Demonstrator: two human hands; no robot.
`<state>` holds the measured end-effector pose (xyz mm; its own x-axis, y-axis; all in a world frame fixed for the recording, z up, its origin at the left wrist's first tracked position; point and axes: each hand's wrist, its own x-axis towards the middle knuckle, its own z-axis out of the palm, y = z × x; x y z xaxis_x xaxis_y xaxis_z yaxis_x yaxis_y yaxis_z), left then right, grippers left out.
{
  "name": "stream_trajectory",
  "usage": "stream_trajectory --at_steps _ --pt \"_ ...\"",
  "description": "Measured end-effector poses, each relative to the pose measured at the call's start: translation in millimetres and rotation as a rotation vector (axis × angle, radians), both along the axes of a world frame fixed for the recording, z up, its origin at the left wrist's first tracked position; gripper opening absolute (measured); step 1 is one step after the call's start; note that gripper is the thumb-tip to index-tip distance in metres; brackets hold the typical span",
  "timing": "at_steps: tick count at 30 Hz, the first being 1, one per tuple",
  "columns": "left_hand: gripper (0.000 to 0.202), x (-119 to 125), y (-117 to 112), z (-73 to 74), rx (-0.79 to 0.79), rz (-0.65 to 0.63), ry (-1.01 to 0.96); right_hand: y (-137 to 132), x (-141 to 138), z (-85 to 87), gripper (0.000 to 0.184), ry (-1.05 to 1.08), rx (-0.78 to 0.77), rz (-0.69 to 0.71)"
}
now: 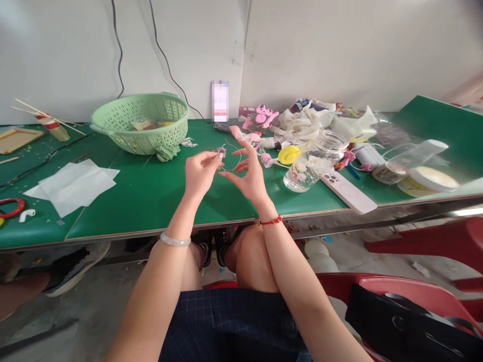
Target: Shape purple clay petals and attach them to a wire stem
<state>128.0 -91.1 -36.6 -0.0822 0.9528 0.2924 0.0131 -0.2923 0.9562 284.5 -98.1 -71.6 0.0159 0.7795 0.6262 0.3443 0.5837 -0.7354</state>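
Note:
My left hand (pixel 199 172) pinches a thin bent wire (pixel 234 157) between thumb and forefinger, with a small pinkish-grey tuft (pixel 220 152) at the fingertips. The wire curves away in a loop toward my right hand (pixel 248 173). That hand is raised with thumb and fingers spread apart, and the loop sits just between them. Both hands hover above the green table mat (pixel 151 196). A pale bangle (pixel 175 239) circles my left wrist, and a red string bracelet (pixel 270 220) circles my right.
A green plastic basket (pixel 139 124) stands at the back left. Right of my hands are a clear glass jar (pixel 311 162), a pink-cased phone (pixel 347 191), and a heap of plastic scraps and pink foam shapes (pixel 298 120). White paper sheets (pixel 73 186) lie at the left.

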Motion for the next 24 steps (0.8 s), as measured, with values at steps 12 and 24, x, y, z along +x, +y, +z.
stream_trajectory --at_steps 12,24 --pt "0.034 -5 3 -5.1 0.020 -0.032 -0.020 -7 6 11.5 0.022 -0.269 0.101 -0.060" --pt "0.030 1 0 -2.8 0.099 0.000 -0.044 -5 8 16.8 0.030 -0.247 0.058 -0.090"
